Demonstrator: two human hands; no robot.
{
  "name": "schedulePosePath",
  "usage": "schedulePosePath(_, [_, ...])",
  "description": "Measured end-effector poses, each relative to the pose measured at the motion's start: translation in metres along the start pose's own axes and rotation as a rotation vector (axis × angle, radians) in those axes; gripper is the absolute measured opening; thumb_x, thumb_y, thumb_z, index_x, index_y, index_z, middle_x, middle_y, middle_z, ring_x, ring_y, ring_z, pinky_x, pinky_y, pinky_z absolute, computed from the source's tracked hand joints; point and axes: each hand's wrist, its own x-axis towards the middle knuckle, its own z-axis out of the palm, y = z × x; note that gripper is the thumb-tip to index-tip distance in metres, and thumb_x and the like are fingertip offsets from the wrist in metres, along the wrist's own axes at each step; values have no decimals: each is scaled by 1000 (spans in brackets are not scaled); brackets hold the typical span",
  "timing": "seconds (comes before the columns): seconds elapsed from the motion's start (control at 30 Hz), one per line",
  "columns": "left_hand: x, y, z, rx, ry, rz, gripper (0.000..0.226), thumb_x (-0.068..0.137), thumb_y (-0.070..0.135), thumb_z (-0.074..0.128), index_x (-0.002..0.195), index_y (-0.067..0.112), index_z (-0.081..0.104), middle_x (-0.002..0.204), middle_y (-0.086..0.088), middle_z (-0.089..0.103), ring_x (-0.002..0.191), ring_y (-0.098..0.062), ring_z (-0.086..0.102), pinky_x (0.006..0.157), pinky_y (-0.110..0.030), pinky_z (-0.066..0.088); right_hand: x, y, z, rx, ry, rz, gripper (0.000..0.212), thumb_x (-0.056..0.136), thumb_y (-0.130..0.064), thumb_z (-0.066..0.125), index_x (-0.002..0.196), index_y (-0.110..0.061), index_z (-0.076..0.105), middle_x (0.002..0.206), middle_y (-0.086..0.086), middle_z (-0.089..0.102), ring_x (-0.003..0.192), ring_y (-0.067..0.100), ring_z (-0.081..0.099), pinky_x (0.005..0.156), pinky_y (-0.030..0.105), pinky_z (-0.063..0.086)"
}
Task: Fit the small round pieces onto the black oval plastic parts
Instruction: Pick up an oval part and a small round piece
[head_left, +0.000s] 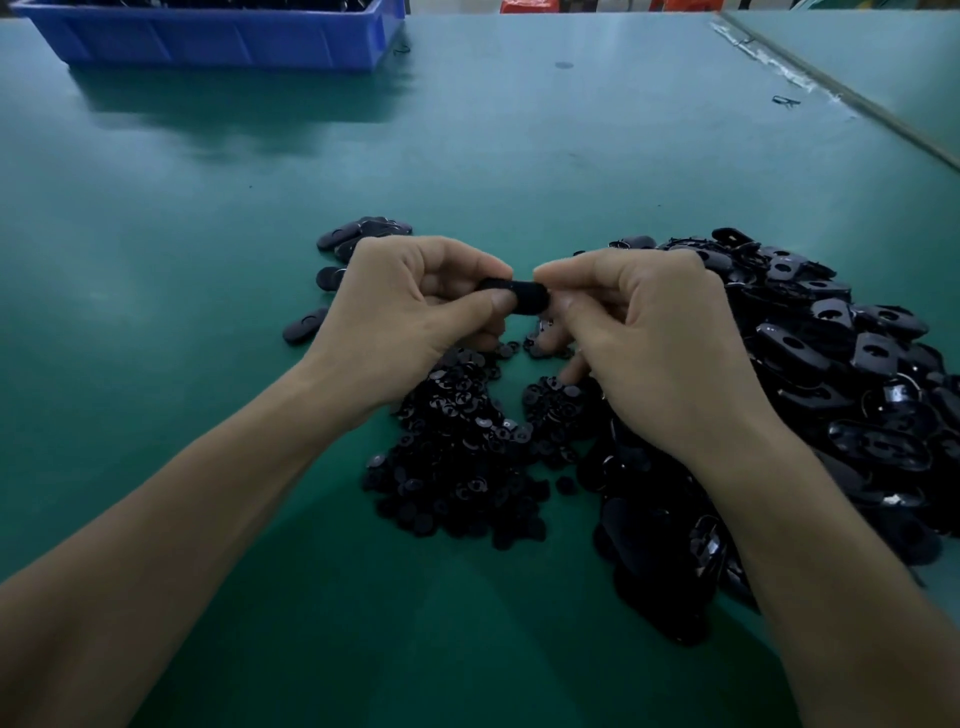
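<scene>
From the head view, the left hand and right hand meet over the middle of the desk, thumbs and curled fingers of both pinching one oval part between them. Beneath them lies the heap of round pieces, partly hidden by both wrists. A big pile of ovals spreads toward the right edge, partly behind the right hand, a few loose ovals lie just past the left hand, and a blue bin sits at the far left corner.

Glossy black oval parts and black round pieces lie on a teal-green table near a blue bin.
</scene>
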Motion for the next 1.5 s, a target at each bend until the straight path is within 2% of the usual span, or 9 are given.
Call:
schedulePosePath(0.1, [4, -5, -6, 113, 120, -2, 16, 88, 1, 70, 93, 17, 70, 70, 1, 74, 67, -14, 72, 62, -23, 57, 0, -1, -2, -123, 131, -5, 29, 99, -1, 52, 119, -11, 71, 95, -1, 73, 58, 0, 68, 49, 13, 52])
schedulePosePath(0.27, [13, -14, -27, 397, 371, 15, 17, 87, 18, 71, 82, 34, 68, 73, 10, 72, 67, -1, 68, 57, -19, 51, 8, -10, -7, -410, 156, -18, 36, 97, 0, 51, 124, -15, 70, 112, 5, 74, 98, 20, 71, 94, 33, 55])
schedulePosePath(0.4, [17, -20, -36, 432, 450, 9, 21, 85, 14, 71, 78, 34, 67, 66, 19, 65, 56, 11, 60, 58, -4, 43, 21, -18, -1, -663, -107, -3, 33, 88, 3, 56, 111, -13, 72, 111, 13, 70, 103, 34, 65, 89, 49, 56])
schedulePosePath(0.7, [16, -32, -40, 542, 448, -61, 18, 82, 26, 72, 74, 41, 66, 68, 22, 66, 65, 1, 63, 73, -28, 55, 33, -16, 12, -883, -405, 60, 28, 93, -7, 61, 120, -13, 61, 111, 11, 57, 102, 31, 53, 73, 36, 42])
schedulePosePath(0.8, [15, -30, -38, 588, 445, -31, 18, 82, 25, 72, 76, 41, 66, 64, 25, 61, 55, 10, 55, 63, -11, 45, 30, -16, 12, -863, -393, 73, 27, 94, -7, 60, 121, -14, 60, 97, 10, 39, 75, 29, 42, 72, 36, 40])
schedulePosePath(1.0, [12, -32, -36, 693, 445, -32, 16, 83, 29, 73, 87, 42, 65, 105, 4, 62, 74, -18, 53, 80, -36, 50, 26, -21, 11, -824, -306, 43, 31, 94, 0, 54, 122, -14, 59, 95, 7, 36, 81, 32, 41, 73, 39, 42])
schedulePosePath(1.13, [11, -24, -27, 620, 429, 78, 19, 82, 24, 74, 81, 41, 64, 83, 17, 59, 59, 5, 51, 64, -10, 37, 29, -21, 10, -796, -79, 8, 31, 88, 7, 55, 111, -12, 64, 84, 6, 40, 75, 31, 47, 65, 38, 46])
schedulePosePath(1.33, [6, -7, -7, 190, 219, 52, 11, 81, 32, 70, 92, 33, 68, 75, 10, 71, 65, -10, 67, 59, -25, 55, 26, -16, 6, -211, 10, -11, 24, 93, -5, 57, 100, -23, 73, 89, -6, 70, 81, 5, 66, 73, 16, 53])
schedulePosePath(1.5, [0, 0, -1, 7, 40, 3, 10, 87, 20, 73, 97, 19, 70, 81, -1, 75, 72, -15, 73, 61, -26, 58, 12, -7, 6, 129, -21, 2, 25, 92, -5, 67, 88, -30, 68, 84, -6, 73, 81, 10, 72, 78, 31, 59])
